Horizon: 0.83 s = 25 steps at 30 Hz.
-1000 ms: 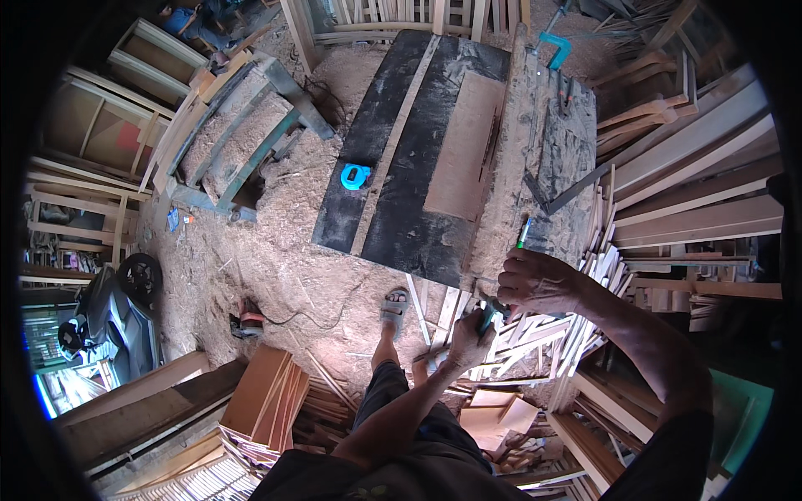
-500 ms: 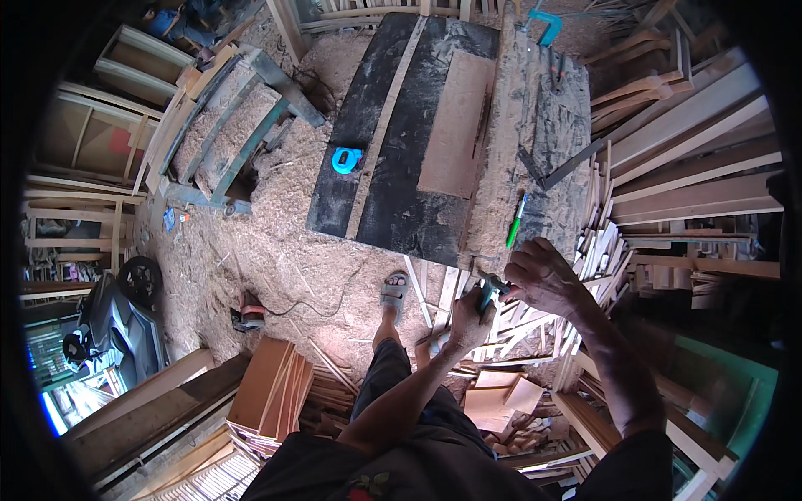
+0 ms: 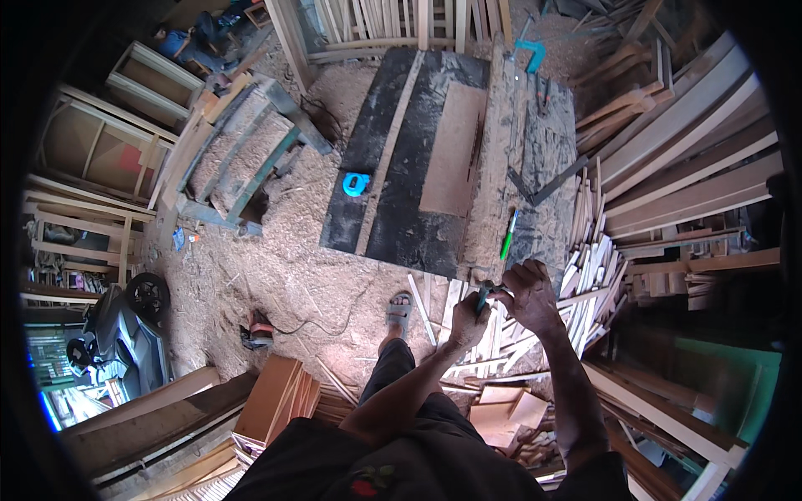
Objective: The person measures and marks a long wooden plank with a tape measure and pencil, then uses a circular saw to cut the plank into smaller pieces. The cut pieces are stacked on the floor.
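Observation:
At the near end of the workbench (image 3: 547, 230), my left hand (image 3: 468, 324) is closed around a small dark-teal clamp (image 3: 484, 294), mostly hidden by my fingers. My right hand (image 3: 530, 292) is also closed, its fingertips pinching the clamp's end beside my left hand. Just beyond my right hand, a green marker pen (image 3: 507, 238) lies on the dusty bench top. A dark metal square (image 3: 535, 199) rests farther up the bench. Another teal clamp (image 3: 531, 54) sits at the bench's far edge.
A black board (image 3: 351, 219) with a wood strip and a brown panel (image 3: 454, 150) lies left of the bench, a blue tape measure (image 3: 355, 184) on it. A corded power tool (image 3: 259, 331) stands on the sawdust. Offcuts (image 3: 585, 280) pile up at right. Someone sits far left.
My hands remain together at the clamp, and my right hand has shifted slightly left and down. The whole view has tilted, so the bench appears lower and more of the far wood shows.

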Motion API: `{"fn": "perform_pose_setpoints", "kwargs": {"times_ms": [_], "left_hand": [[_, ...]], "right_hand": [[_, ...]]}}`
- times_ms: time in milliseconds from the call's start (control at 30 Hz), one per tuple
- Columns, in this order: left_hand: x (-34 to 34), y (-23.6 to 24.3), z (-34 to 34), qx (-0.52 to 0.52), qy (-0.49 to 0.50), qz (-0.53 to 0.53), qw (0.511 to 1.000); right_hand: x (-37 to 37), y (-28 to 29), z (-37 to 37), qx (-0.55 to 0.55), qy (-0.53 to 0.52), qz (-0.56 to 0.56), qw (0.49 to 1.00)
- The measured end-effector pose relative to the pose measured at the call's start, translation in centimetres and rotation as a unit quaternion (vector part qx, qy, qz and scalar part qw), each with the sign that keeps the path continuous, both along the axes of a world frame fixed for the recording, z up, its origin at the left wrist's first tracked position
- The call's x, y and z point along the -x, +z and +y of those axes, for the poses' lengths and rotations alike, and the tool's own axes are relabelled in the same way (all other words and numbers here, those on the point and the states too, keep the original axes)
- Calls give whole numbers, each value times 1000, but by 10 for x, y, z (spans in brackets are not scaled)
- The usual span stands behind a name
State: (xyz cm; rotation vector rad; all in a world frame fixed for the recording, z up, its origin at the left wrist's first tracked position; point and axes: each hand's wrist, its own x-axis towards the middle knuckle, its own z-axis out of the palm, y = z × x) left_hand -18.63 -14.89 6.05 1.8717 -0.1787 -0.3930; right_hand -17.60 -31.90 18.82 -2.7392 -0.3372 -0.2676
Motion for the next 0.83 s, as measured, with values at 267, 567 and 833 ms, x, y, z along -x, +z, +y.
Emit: {"fn": "perform_pose_setpoints", "kwargs": {"times_ms": [267,567,833], "left_hand": [[-158,2,112,-162,-13,-235,958],[-397,-64,179,-444,-140,-197,863],[-362,51,146,-166,-337,62,925]], "right_hand": [[-5,19,-5,-81,16,49,995],[-71,51,58,-208,-115,67,969],[-163,-79,119,-609,-290,316,667]]}}
